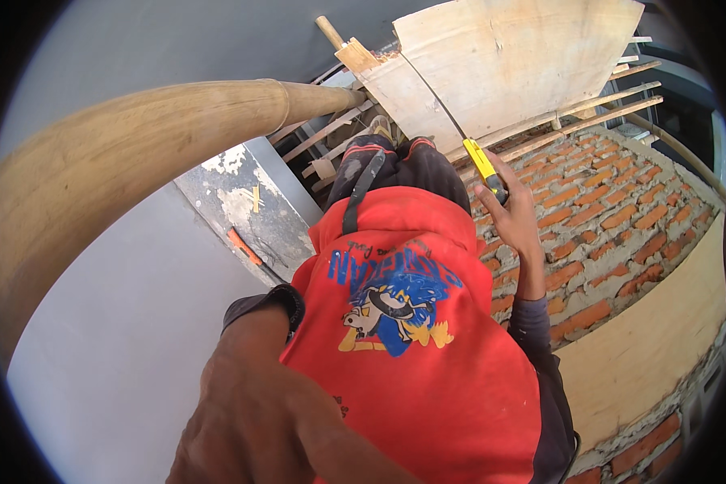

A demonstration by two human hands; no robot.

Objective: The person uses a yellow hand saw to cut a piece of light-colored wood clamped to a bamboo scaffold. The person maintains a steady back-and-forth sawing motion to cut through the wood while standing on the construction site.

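Observation:
My right hand is closed around the dark end of a yellow handle, which looks like a handsaw. Its thin dark blade, seen almost edge-on, runs over a pale plywood sheet to a splintered notch in the sheet's edge. Whether the blade sits in a cut, I cannot tell. Raised close to the camera, my left hand looms large at the bottom, in front of my red shirt. Its fingers run out of the picture, and nothing shows in it.
A thick bamboo pole crosses the left side. Below it, an orange-and-black-handled tool lies on a paint-flaked ledge. Brickwork spreads at my right, with another plywood strip along it. Wooden slats lie beneath the sheet.

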